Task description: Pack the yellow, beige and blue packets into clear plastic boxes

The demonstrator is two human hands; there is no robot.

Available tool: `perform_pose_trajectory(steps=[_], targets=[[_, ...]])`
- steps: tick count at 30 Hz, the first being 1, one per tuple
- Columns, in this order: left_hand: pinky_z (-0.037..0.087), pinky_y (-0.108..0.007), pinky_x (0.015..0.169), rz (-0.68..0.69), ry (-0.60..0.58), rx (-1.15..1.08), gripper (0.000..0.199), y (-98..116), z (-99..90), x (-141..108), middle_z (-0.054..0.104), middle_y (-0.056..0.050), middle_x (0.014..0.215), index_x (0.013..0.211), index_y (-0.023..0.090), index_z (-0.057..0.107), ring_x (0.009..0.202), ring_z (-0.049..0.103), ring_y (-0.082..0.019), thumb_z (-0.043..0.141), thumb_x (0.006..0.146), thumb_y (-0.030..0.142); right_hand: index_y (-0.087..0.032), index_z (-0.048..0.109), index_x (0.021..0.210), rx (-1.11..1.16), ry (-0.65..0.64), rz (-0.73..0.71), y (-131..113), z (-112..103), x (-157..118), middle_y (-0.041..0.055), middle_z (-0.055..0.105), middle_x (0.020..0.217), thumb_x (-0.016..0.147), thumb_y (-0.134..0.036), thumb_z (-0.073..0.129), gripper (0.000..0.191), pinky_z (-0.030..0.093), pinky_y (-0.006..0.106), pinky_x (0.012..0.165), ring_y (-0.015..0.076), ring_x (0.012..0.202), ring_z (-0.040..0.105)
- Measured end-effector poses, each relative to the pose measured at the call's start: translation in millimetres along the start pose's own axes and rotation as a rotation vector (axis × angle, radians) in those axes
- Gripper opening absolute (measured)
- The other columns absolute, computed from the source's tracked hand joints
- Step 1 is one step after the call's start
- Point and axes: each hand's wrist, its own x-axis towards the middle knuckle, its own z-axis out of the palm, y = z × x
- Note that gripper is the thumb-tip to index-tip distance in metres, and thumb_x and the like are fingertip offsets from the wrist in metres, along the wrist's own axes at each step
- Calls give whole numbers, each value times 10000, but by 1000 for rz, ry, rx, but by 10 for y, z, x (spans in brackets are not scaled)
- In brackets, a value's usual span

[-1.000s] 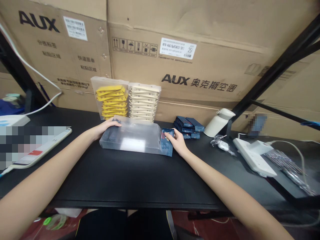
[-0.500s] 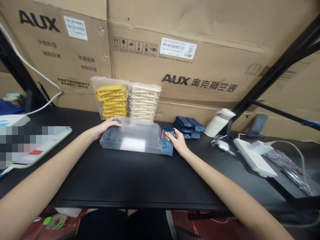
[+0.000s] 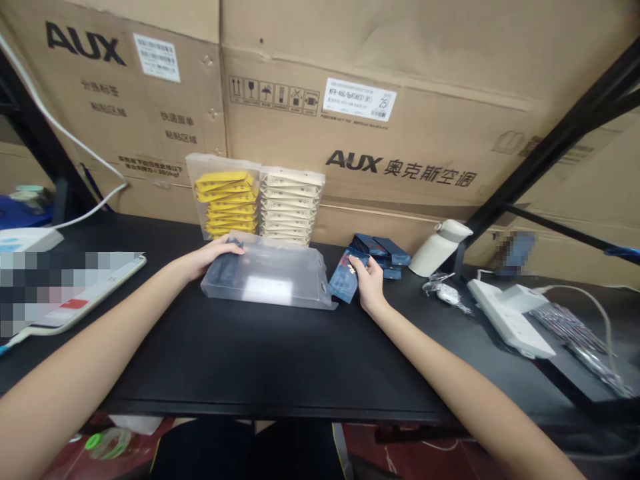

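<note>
A clear plastic box (image 3: 273, 270) lies flat on the black table, its right end open. My left hand (image 3: 213, 257) grips its left end, where a dark blue packet (image 3: 223, 270) shows through the plastic. Just right of the open end, my right hand (image 3: 369, 277) holds another dark blue packet (image 3: 346, 275) between thumb and fingers, tilted and apart from the box. Behind that hand sits a pile of similar blue packets (image 3: 393, 251). Two upright clear boxes stand at the back, one with yellow packets (image 3: 227, 200), one with cream packets (image 3: 290, 207).
A cream bottle (image 3: 440, 248) and a small wrapped white item (image 3: 446, 293) are at the right, beside a white power strip (image 3: 510, 320) and wrapped sticks (image 3: 575, 333). A tablet (image 3: 95, 293) lies left. Large cartons (image 3: 280, 140) stand behind the table.
My right hand has moved slightly right with its blue packet, which has turned and come away from the box's open end. My left hand keeps its grip on the box.
</note>
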Motion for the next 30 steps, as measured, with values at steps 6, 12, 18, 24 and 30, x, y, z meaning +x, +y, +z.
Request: perform_pose_trajectory(steps=[6,12,18,24,30], targets=[[560,-264,555,-12,8,11,471,11,11,-14,707,15,785,968,235,588,644,699,-190,792,548,300,-217,522,762,24,32,96,37,-5,19,-11,631,714,640,-457,755,357,497,270,577,167,666,619],[559,-260,576,1,-1,-12,482,0,7,-6,716,9,797,976,223,597,661,700,-187,799,542,282,-226,538,829,38,-17,237,45,-3,20,-22,619,669,585,-386,806,397,503,298,464,180,573,612],[583,-306,649,8,-53,-79,495,-26,-15,1,729,-23,908,1012,220,600,753,720,-213,799,560,249,-237,538,829,133,46,269,22,-22,49,-44,608,668,600,-343,794,359,519,266,490,157,609,612],[586,-335,682,31,-78,-61,523,-16,-9,-14,724,-44,954,1058,214,623,812,722,-241,796,566,249,-200,621,741,280,-8,352,13,-18,72,-1,665,688,612,-283,790,229,572,288,604,161,644,644],[574,-305,688,28,-71,-33,542,-11,-8,-12,724,-22,942,1058,215,613,790,715,-211,805,556,276,-193,654,787,356,-73,370,-25,-3,54,9,711,733,634,-265,815,234,597,295,701,174,706,691]])
